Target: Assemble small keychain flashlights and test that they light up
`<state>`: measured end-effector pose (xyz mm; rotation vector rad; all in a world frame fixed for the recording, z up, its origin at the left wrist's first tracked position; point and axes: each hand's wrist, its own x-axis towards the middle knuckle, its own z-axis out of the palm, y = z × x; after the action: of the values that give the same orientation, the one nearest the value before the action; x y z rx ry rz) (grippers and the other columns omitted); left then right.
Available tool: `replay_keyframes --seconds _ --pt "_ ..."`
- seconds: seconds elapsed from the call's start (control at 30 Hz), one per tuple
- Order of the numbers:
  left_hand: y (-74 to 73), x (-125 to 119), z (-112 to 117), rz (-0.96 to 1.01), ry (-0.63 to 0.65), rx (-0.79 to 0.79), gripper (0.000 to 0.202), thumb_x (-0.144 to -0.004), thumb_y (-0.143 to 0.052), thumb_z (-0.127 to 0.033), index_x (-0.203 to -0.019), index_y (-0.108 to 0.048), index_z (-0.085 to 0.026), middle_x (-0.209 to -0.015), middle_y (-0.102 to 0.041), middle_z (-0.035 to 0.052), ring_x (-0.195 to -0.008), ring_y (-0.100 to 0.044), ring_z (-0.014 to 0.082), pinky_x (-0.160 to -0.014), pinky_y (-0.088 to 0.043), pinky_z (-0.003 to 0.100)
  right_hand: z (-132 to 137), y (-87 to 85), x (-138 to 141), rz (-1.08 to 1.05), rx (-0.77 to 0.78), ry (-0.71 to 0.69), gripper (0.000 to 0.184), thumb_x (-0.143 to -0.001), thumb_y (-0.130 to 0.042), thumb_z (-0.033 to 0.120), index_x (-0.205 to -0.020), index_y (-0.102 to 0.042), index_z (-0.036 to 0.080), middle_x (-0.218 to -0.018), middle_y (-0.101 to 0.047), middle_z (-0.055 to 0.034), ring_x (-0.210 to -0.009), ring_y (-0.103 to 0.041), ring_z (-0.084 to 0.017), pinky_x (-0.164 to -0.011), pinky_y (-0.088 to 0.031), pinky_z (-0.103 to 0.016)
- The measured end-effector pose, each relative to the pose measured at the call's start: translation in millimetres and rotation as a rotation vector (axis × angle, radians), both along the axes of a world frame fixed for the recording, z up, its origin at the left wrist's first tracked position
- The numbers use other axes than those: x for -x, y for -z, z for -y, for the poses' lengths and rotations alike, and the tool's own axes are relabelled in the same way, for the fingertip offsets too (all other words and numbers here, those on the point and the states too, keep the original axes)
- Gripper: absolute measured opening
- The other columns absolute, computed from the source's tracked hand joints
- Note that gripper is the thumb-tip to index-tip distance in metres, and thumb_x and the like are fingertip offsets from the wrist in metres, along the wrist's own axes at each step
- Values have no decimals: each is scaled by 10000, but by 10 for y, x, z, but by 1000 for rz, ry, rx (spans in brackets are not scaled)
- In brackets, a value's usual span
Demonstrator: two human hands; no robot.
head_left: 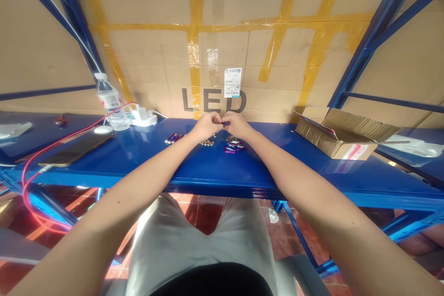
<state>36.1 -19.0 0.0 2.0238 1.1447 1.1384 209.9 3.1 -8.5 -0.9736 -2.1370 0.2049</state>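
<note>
The bare left hand [208,125] and bare right hand [238,126] meet fingertip to fingertip above the glossy blue metal tabletop [201,166] — whether either grip pinches anything, I cannot tell. Shiny looped purple-and-silver metal pieces [236,148] lie nearer the right hand, running roughly sideways; small gold-coloured metal pieces [207,143] lie nearer the left.

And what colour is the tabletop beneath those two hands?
Glossy blue; the tabletop shows best in the head view, the only one.
</note>
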Motion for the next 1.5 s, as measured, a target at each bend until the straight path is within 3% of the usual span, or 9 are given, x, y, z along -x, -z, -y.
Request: replay_keyframes --seconds 0.13,0.33,0.53,0.7,0.87,0.97,1.2,1.37,1.5 --pt "-20 -37 4 46 27 106 174 -826 -670 -98 -837 -527 -196 -674 -614 -1 -570 -604 127 -534 -531 282 0 4 3 -59 34 7 127 -780 -668 111 -764 -775 178 -856 -609 -24 -794 -582 -171 -759 -450 -302" --pt "-90 116 -33 -83 -12 -5 113 -847 -601 -89 -907 -591 -184 -803 -668 31 -667 -629 147 -640 -553 306 -49 46 -27 -93 237 5 178 -759 -708 83 -883 -802 169 -884 -713 -25 -821 -633 -178 -787 -478 -309" --pt "-86 228 -94 -202 -59 -108 116 -827 -563 -105 -868 -648 -172 -795 -679 25 -735 -626 158 -714 -525 294 -30 34 -44 23 93 26 309 -784 -648 -6 -910 -844 197 -959 -695 -61 -862 -621 -183 -853 -486 -333" --pt "-102 299 -106 -325 -40 -103 123 -803 -591 -132 -870 -688 -167 -880 -733 57 -774 -653 182 -731 -522 309 -4 15 -34 54 102 2 288 -779 -660 0 -897 -837 194 -969 -705 -61 -823 -614 -179 -806 -483 -324" --pt "-167 426 -84 -524 35 62 215 -714 -638 -184 -894 -755 -199 -915 -783 48 -826 -707 212 -698 -526 279 59 2 -22 11 286 -21 26 -741 -739 155 -730 -720 169 -729 -648 3 -690 -539 -152 -691 -431 -308" --pt "-183 474 -97 -622 76 97 187 -679 -651 -218 -826 -766 -210 -843 -785 36 -781 -709 210 -670 -518 266 96 -18 -30 6 354 -45 128 -729 -740 234 -673 -645 169 -668 -598 24 -657 -490 -138 -657 -391 -299" --pt "-46 432 -220 -619 24 85 119 -680 -680 -202 -772 -754 -213 -777 -765 42 -730 -696 206 -641 -507 269 76 -25 -61 18 352 -31 252 -721 -749 287 -617 -541 190 -611 -514 50 -616 -430 -124 -635 -352 -300" --pt "24 469 -337 -667 -153 -33 100 -701 -697 -249 -765 -741 -186 -761 -749 79 -648 -655 197 -580 -475 270 66 -20 -63 30 382 -11 131 -734 -727 272 -695 -641 180 -633 -553 37 -633 -458 -136 -633 -363 -304" --pt "-13 541 -357 -676 -101 0 137 -674 -693 -231 -782 -757 -177 -763 -750 81 -656 -666 192 -570 -470 252 83 -35 -61 11 401 -27 132 -718 -741 273 -698 -657 174 -644 -561 37 -639 -469 -132 -655 -385 -308"
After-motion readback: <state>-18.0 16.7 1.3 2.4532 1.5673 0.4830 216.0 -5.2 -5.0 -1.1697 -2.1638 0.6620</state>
